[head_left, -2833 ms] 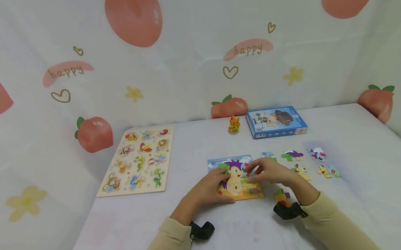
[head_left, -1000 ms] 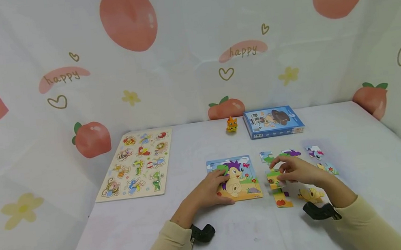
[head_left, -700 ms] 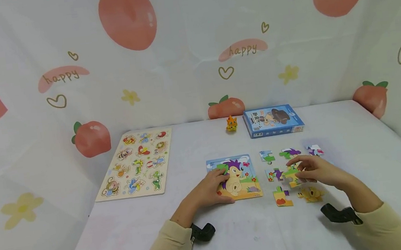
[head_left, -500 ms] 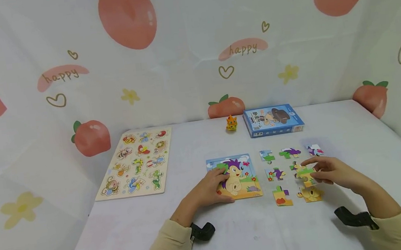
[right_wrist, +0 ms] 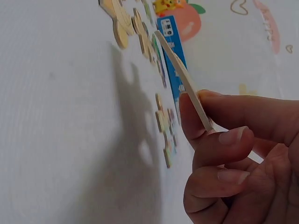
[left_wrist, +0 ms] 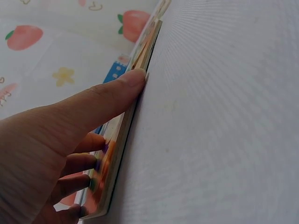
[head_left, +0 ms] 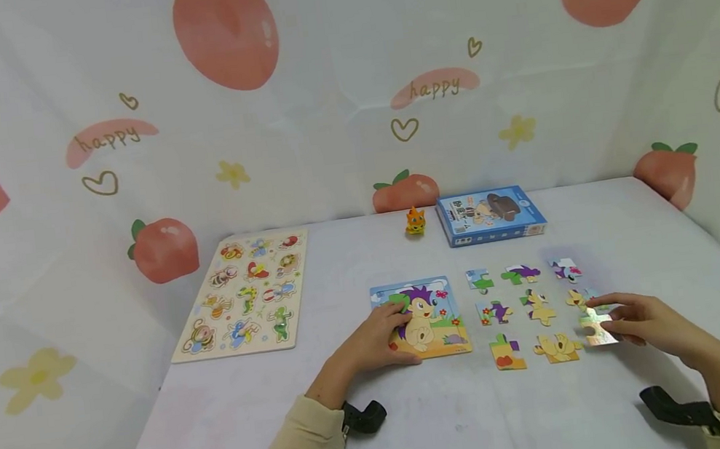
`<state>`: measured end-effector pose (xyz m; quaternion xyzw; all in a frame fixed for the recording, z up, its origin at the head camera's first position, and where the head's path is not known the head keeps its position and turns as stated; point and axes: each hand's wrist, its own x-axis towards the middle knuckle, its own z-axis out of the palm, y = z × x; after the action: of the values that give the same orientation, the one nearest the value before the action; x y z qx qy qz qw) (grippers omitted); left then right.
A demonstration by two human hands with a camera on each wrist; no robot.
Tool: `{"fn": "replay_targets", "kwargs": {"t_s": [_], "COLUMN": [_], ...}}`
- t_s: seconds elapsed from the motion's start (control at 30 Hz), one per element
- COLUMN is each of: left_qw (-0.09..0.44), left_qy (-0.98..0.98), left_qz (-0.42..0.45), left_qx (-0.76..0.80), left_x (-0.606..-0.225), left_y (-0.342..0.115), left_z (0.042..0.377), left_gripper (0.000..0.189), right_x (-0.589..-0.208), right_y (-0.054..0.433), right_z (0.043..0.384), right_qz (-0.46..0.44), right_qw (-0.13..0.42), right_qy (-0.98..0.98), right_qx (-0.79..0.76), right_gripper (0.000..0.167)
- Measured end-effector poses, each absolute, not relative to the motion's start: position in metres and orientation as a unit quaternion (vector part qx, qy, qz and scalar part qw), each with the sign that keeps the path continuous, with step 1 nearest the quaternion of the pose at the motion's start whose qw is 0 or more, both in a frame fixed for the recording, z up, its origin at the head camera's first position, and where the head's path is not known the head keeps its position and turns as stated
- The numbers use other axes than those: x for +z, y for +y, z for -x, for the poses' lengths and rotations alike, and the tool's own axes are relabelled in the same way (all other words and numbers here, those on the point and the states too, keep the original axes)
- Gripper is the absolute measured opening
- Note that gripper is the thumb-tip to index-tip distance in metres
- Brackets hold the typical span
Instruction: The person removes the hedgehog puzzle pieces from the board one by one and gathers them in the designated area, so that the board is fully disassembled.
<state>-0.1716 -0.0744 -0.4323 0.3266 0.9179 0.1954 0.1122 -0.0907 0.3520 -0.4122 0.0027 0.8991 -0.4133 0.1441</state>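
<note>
My left hand (head_left: 381,339) rests on the left part of a hedgehog puzzle board (head_left: 440,329), its fingertips on the picture. In the left wrist view the straight thumb (left_wrist: 112,95) lies along the board's edge. My right hand (head_left: 653,322) pinches a jigsaw piece (head_left: 598,327) between thumb and fingers, at the right of the loose pieces. That piece (right_wrist: 187,84) shows edge-on in the right wrist view, tilted and raised off the table. Close by lie a beige piece (head_left: 576,298), partly behind my fingers, and a yellow bear-like piece (head_left: 559,348).
Several other pieces, among them a purple-and-green one (head_left: 521,275) and a red-and-yellow one (head_left: 508,354), lie spaced in rows right of the board. Farther back are an orange toy figure (head_left: 415,221) and a blue box (head_left: 491,216). A wooden animal board (head_left: 245,295) lies left.
From beside the puzzle board, my right hand has carried the pinched piece rightward past the loose pieces, uncovering those it hid. My left hand has stayed on the board.
</note>
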Motion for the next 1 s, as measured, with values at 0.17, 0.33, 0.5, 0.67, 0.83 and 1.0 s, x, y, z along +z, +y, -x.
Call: {"fn": "replay_targets", "kwargs": {"t_s": [0.17, 0.33, 0.5, 0.67, 0.83, 1.0], "left_qw": [0.113, 0.108, 0.107, 0.107, 0.109, 0.11], "left_qy": [0.917, 0.917, 0.917, 0.918, 0.917, 0.918], "left_qz": [-0.327, -0.33, -0.331, -0.329, -0.328, -0.325], "left_qx": [0.197, 0.198, 0.198, 0.196, 0.198, 0.2], "left_x": [-0.432, -0.432, -0.432, -0.433, -0.433, -0.433], "left_y": [-0.074, -0.074, -0.073, -0.073, -0.074, -0.074], "left_z": [0.171, 0.171, 0.171, 0.172, 0.171, 0.17], "left_gripper": [0.077, 0.078, 0.078, 0.078, 0.078, 0.078], "right_x": [-0.414, -0.418, -0.425, -0.428, -0.428, -0.429], "right_y": [0.363, 0.371, 0.373, 0.373, 0.373, 0.371], "right_z": [0.085, 0.083, 0.084, 0.083, 0.083, 0.085], "right_qz": [-0.032, -0.058, -0.065, -0.064, -0.074, -0.08], "right_qw": [0.15, 0.165, 0.159, 0.142, 0.134, 0.118], "right_qy": [0.902, 0.895, 0.896, 0.904, 0.908, 0.917], "right_qx": [-0.405, -0.411, -0.41, -0.399, -0.391, -0.373], "right_gripper": [0.05, 0.047, 0.047, 0.046, 0.048, 0.047]}}
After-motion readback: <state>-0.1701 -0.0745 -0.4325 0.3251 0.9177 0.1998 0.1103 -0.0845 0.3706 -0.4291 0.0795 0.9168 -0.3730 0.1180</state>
